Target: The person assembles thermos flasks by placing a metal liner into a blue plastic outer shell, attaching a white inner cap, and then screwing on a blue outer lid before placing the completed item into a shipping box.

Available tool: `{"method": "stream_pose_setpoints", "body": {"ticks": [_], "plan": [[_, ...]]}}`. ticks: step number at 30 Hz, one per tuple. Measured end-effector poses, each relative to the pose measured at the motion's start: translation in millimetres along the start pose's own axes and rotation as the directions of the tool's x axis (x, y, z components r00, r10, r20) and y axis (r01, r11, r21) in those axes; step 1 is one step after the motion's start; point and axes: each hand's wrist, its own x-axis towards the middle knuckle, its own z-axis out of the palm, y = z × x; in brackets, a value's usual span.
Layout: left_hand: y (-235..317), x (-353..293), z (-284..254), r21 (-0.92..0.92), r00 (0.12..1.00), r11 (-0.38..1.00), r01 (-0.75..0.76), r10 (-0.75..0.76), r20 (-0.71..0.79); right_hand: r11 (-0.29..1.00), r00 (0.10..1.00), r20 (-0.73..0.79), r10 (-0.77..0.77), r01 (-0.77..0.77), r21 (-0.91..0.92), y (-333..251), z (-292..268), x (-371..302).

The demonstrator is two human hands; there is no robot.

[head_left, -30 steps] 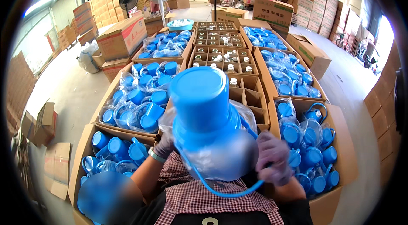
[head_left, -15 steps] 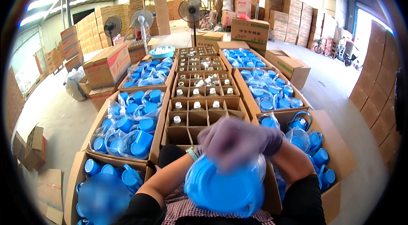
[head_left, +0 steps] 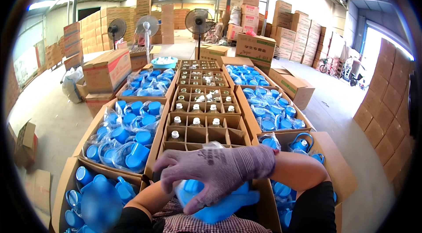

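Observation:
My right hand (head_left: 224, 167), in a grey-purple knitted glove, reaches across in front of me from the right. Its fingers curve apart, with the thumb spread away from them. Below and partly behind it is a blue plastic piece (head_left: 237, 200), smeared by motion, its exact kind unclear. The glove covers much of it. My left forearm (head_left: 151, 198) comes up from the lower left, but the left hand is hidden behind the glove and the blue piece. Just beyond lies a divided carton (head_left: 206, 136) with white-capped clear bottles (head_left: 196, 121) in some compartments.
Open cartons of blue lidded jugs, many in clear bags, line both sides: left (head_left: 121, 134), right (head_left: 274, 110), lower left (head_left: 83, 173) and lower right (head_left: 301, 145). A turquoise basin (head_left: 164, 62), standing fans (head_left: 198, 22) and stacked boxes (head_left: 290, 30) are farther back.
The blue piece has turned and sits less visible under the glove. My right hand has shifted left and down, its fingers now spread. The view has moved slightly.

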Motion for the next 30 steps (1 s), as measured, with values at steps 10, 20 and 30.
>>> {"method": "stream_pose_setpoints", "body": {"ticks": [10,20,30], "plan": [[-0.8,-42.1,-43.6,-0.153,0.997,0.988,0.03,-0.04,-0.064,0.594,0.808,-0.573,0.137,-0.53,-0.605,2.4,56.2,-94.6],[-30.2,-57.1,-57.4,0.009,0.978,0.999,-0.053,0.054,-0.201,0.91,0.405,-0.856,0.321,-0.383,0.16,121.9,133.6,-132.6],[127.8,-166.1,25.4,0.769,0.571,0.566,-0.298,0.751,-0.331,0.818,0.279,-0.909,0.31,-0.566,0.105,146.9,146.6,-160.4]]}}
